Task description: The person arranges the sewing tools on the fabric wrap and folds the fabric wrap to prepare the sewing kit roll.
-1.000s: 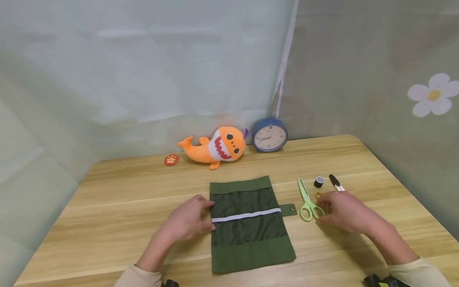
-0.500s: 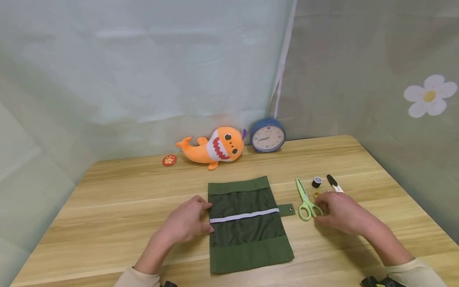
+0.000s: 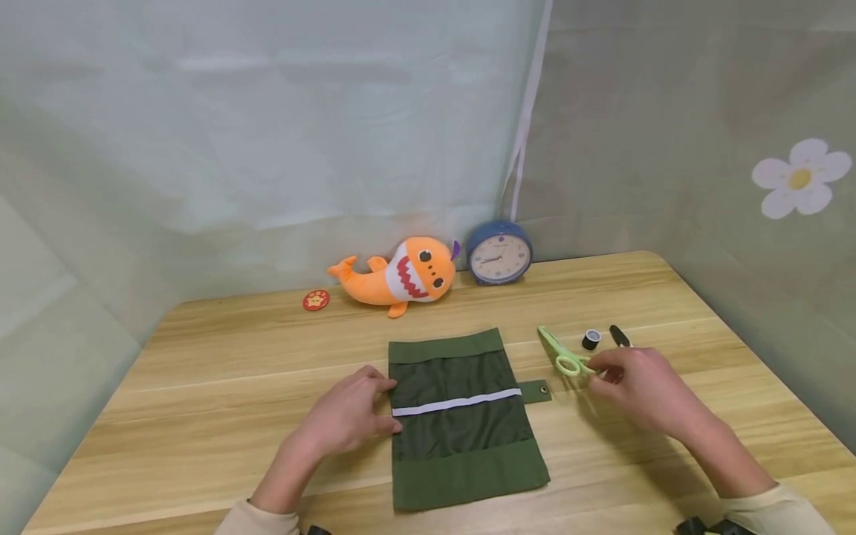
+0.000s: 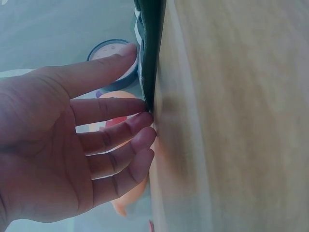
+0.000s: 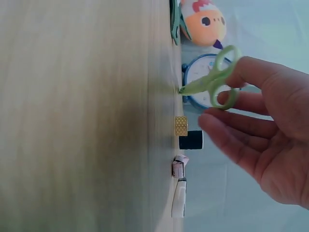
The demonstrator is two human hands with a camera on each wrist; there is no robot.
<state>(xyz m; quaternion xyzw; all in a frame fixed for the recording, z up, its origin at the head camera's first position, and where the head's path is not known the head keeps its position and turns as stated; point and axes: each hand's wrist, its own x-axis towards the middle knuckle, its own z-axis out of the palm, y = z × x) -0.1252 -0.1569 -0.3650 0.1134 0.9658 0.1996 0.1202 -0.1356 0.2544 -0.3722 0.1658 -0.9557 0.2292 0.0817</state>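
Note:
A dark green fabric roll pouch [image 3: 461, 431] lies unrolled on the table, with a white elastic band across its middle and a snap tab on its right side. My left hand [image 3: 351, 409] touches the pouch's left edge, its fingers loosely extended; the left wrist view shows the fingertips against that edge. In my right hand [image 3: 638, 390], the thumb and fingers pinch one handle loop of the light green scissors [image 5: 219, 79]. The handles are raised off the table, and the blades slope down with their tip at or near the surface.
Near the right hand are a black thread spool [image 3: 591, 339], a gold thimble [image 5: 181, 126], a small pinkish folded piece [image 5: 178, 166] and a black-and-white tool [image 3: 620, 336]. Behind stand an orange shark plush [image 3: 401, 275] and a blue clock [image 3: 499, 253]. A red round badge [image 3: 316, 299] lies at back left.
The right hand has taken hold of the scissors and lifted their handles off the table, tilting the blades leftward. The left hand stays at the pouch's edge.

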